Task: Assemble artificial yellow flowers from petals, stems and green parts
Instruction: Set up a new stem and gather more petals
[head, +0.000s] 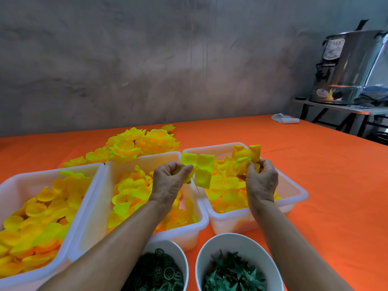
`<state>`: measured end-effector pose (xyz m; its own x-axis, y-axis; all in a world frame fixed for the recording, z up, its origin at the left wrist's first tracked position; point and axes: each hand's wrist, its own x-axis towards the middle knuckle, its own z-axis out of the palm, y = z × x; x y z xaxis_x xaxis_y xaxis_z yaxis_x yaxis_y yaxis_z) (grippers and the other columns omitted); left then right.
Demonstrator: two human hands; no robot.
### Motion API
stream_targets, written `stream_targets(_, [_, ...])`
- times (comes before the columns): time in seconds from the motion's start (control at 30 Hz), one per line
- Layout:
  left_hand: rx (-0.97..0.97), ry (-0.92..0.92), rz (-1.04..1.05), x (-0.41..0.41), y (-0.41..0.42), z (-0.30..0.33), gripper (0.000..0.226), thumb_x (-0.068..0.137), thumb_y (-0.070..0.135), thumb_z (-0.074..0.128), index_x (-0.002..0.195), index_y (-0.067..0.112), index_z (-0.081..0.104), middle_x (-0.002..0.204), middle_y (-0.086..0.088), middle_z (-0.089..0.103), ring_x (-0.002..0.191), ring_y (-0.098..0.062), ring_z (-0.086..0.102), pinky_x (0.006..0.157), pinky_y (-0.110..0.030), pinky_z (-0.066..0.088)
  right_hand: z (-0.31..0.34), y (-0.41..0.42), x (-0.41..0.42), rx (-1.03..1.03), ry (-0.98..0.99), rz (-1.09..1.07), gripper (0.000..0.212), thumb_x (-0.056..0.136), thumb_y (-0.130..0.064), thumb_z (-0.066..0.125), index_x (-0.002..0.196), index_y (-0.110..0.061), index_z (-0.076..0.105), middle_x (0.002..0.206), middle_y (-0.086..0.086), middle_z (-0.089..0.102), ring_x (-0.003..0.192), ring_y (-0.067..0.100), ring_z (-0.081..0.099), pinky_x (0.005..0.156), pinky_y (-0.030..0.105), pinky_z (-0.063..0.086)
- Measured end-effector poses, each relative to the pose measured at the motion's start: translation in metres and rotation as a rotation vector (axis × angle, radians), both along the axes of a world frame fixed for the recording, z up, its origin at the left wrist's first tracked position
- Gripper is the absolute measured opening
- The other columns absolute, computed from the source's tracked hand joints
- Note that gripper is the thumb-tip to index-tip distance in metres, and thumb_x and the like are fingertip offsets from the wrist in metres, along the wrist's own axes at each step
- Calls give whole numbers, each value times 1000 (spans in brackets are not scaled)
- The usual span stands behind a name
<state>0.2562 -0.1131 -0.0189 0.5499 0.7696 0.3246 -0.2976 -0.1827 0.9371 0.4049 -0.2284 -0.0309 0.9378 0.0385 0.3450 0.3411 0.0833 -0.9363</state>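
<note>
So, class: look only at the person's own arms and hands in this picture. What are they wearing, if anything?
Nothing that shows. Both forearms are bare up to the bottom edge of the picture, with no sleeve or cuff in view. The left hand and the right hand have no gloves, and no ring, watch or bracelet shows on the fingers or wrists. Anything above the forearms lies outside the frame.

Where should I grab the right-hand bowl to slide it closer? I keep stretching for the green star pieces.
Take the bowl by its white rim on the near right side, coming from above with thumb outside and fingers just inside the wall. The rim is bare and thin enough to pinch, while the star pieces sit lower inside. Its left side seems crowded by the ring bowl.
</note>
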Motion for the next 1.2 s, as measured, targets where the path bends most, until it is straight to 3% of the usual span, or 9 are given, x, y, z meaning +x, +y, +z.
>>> stream_targets(0.23, [125, 96, -89, 3, -6, -1, 17, 83, -4, 65, 75, 11, 66, 54, 9, 61, 44, 3, 49, 46, -12, 39, 2, -1, -2, 55, -23, -10, 7, 88, -8, 60, 89, -1, 60, 80, 10, 56, 84, 42, 62, 74, 55, 53])
stream_targets(0.37, [157, 112, -88, 2, -7, -1, 11, 80, -1, 69, 72, 6, 64, 56, -4, 61, 46, -6, 56, 41, -18, 40, 4, -3, -4, 54, -61, -8, 6, 89, -6, 59, 83, -7, 57, 66, -2, 52, 54, 5, 58, 55, 30, 53])
stream_targets(0.5, [205, 123, -165, 3, -11, -1, 5, 81, -9, 64, 85, -6, 64, 52, 6, 60, 40, 0, 48, 40, -13, 38, 4, -3, -7, 83, -55, 37, 6, 90, -5, 58, 86, -9, 57, 68, -4, 54, 45, -6, 57, 46, 22, 53])
stream_targets(0.67, [254, 135, -180, 1, -14, 3, 24, 79, -14, 64, 102, -6, 59, 79, -9, 64, 53, -4, 55, 45, -20, 44, 5, -3, -7, 89, -51, 53, 3, 91, -5, 57, 89, -6, 59, 69, -5, 55, 45, -7, 57, 51, 31, 54])
stream_targets(0.8, [220, 145, -152, 0, -13, 5, 31, 76, -14, 68, 95, -1, 47, 79, -11, 65, 56, -11, 63, 44, -25, 49, 5, -2, -8, 89, -45, 69, 7, 91, -5, 57, 86, -10, 57, 70, -2, 56, 46, -4, 59, 55, 37, 54])
stream_targets(0.9, [214, 144, -162, 0, -13, 4, 23, 78, -12, 66, 92, -7, 48, 79, -23, 64, 59, -16, 66, 47, -25, 51, 5, -3, -9, 81, -46, 72, 7, 91, -6, 58, 87, -11, 59, 78, 11, 61, 54, 7, 61, 57, 35, 55])
stream_targets(1.0, [189, 139, -197, 1, -14, 3, 20, 85, -11, 59, 103, -15, 52, 94, -38, 60, 77, -31, 65, 60, -28, 58, 5, -3, -10, 80, -49, 84, 8, 91, -6, 57, 86, -12, 58, 81, 18, 63, 60, 20, 62, 61, 44, 57])
stream_targets(1.1, [184, 155, -273, 2, -18, 5, 31, 88, -11, 54, 117, -5, 51, 106, -28, 59, 89, -36, 61, 73, -30, 58, 6, -4, -11, 72, -56, 79, 8, 91, -7, 58, 85, -12, 58, 77, 14, 62, 57, 17, 63, 62, 48, 58])
stream_targets(1.2, [223, 192, -323, 3, -20, 4, 45, 86, -11, 56, 128, 2, 46, 113, -4, 59, 90, -21, 63, 82, -28, 55, 8, -4, -11, 84, -63, 33, 7, 91, -7, 58, 85, -10, 58, 68, 2, 58, 48, 7, 58, 64, 52, 56])
